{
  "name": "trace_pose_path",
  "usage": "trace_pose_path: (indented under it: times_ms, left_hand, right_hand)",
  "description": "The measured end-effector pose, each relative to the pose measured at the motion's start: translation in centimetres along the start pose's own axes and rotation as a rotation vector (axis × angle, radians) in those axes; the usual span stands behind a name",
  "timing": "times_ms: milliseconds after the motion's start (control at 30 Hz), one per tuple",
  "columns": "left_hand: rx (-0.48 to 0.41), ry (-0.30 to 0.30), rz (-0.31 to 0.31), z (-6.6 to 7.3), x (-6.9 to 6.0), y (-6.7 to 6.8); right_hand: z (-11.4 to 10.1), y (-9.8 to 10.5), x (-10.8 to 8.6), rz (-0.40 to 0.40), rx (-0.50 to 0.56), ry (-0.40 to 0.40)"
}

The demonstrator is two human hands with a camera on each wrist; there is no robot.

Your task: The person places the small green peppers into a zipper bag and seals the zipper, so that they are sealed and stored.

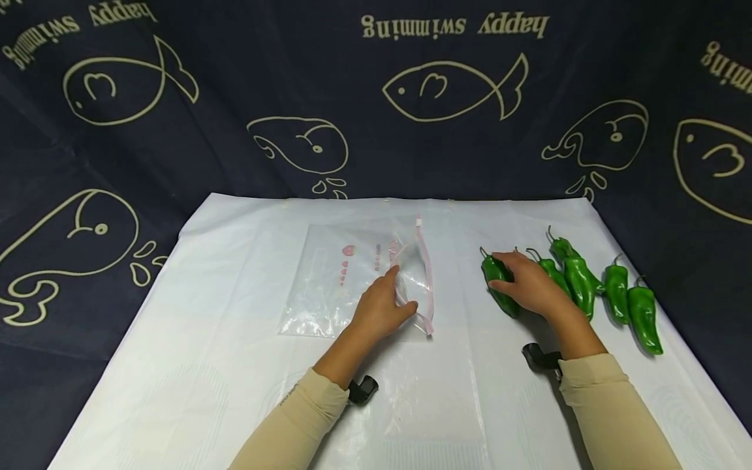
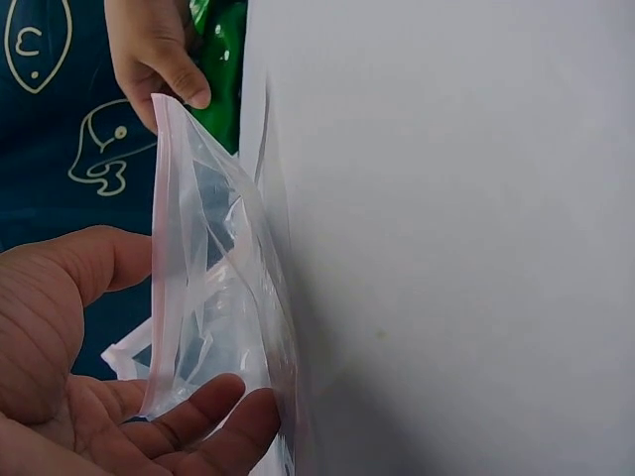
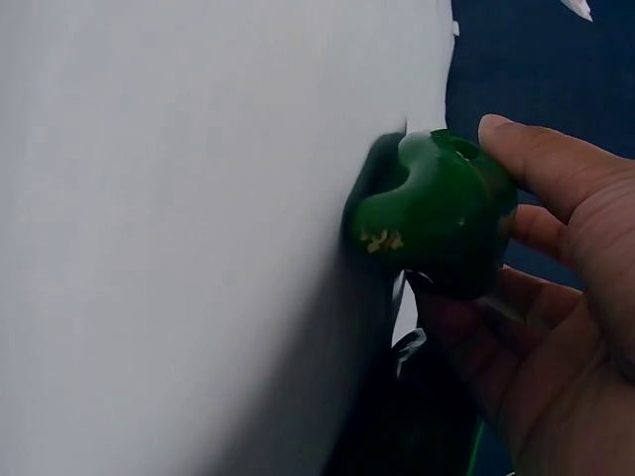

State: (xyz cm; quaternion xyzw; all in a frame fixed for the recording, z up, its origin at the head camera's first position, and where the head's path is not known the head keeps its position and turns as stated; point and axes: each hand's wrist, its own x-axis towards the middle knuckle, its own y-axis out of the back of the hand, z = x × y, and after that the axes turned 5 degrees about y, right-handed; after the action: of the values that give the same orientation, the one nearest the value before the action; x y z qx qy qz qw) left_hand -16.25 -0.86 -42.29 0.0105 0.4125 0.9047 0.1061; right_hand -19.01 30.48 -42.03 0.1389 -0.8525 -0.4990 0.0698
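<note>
A clear zip bag [image 1: 320, 281] with a pink zip edge and small pink and red prints lies flat on the white table, its mouth facing right and gaping. My left hand [image 1: 378, 312] is at that mouth, thumb and fingers spread apart and touching the film. In the left wrist view, the raised bag film [image 2: 233, 288] stands between the thumb and the fingers. To the right, my right hand [image 1: 529, 284] grips a green pepper [image 1: 499, 297] between thumb and fingers. The right wrist view shows the pepper's blunt end [image 3: 446, 213], marked with a brownish scar, close to the table.
Several more green peppers [image 1: 643, 320] lie to the right of my right hand, near the table's right edge. The white table covering [image 1: 194, 313] spreads out around the bag. A dark blue cloth [image 1: 376, 156] with fish and whale drawings hangs behind the table.
</note>
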Motion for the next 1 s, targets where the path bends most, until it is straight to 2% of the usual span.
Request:
trace_pose_path:
  times_ms: [433,733,1000]
  left_hand:
    - [0.007,0.031,0.017,0.4,-0.4,-0.2]
    - [0.018,0.042,0.014,0.5,-0.3,-0.1]
    - [0.022,0.037,0.012,0.2,-0.4,-0.3]
  right_hand:
    - [-0.2,-0.4,0.2,0.044,0.077,0.017]
    - [-1.1,-0.3,0.6,0.035,0.147,0.068]
    - [-1.8,-0.8,0.5,0.006,0.236,0.074]
